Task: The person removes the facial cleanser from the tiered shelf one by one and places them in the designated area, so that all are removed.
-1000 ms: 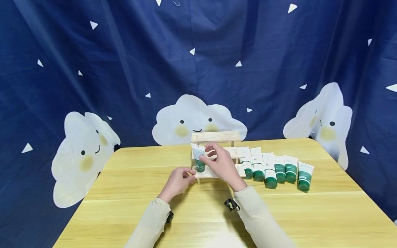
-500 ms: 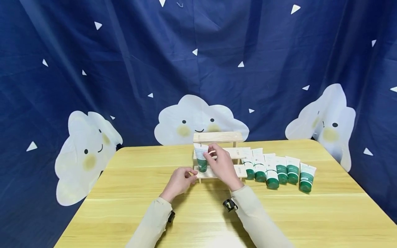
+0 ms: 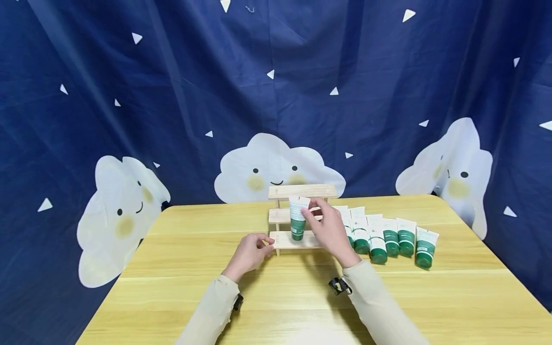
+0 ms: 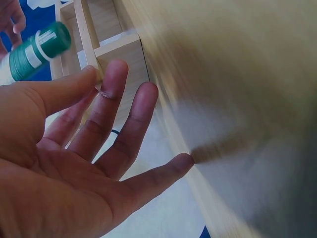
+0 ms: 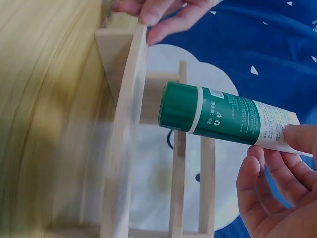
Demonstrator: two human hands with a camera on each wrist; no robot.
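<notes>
My right hand [image 3: 329, 227] pinches the white crimped end of a green-and-white squeeze tube [image 5: 218, 116] between thumb and fingers. The tube is near upright, green cap down. In the right wrist view a gap shows between the cap and the lowest board of a three-step wooden display rack [image 3: 286, 239]. At the left end of that board my left hand [image 3: 252, 251] pinches the wood with thumb and index finger. Its other fingers spread loosely beside the rack in the left wrist view, where the tube's cap end [image 4: 59, 38] appears at the upper left.
Several more green-and-white tubes [image 3: 377, 242] lie in a row to the right of the rack, caps toward me. One tube [image 3: 426, 247] lies slightly apart at the row's right end. A dark blue curtain [image 3: 276, 96] with clouds hangs behind the wooden table [image 3: 198, 225].
My right hand has carried the tube to the right, from the left end of the lowest board toward its middle. The left hand has stayed at the board's end.
</notes>
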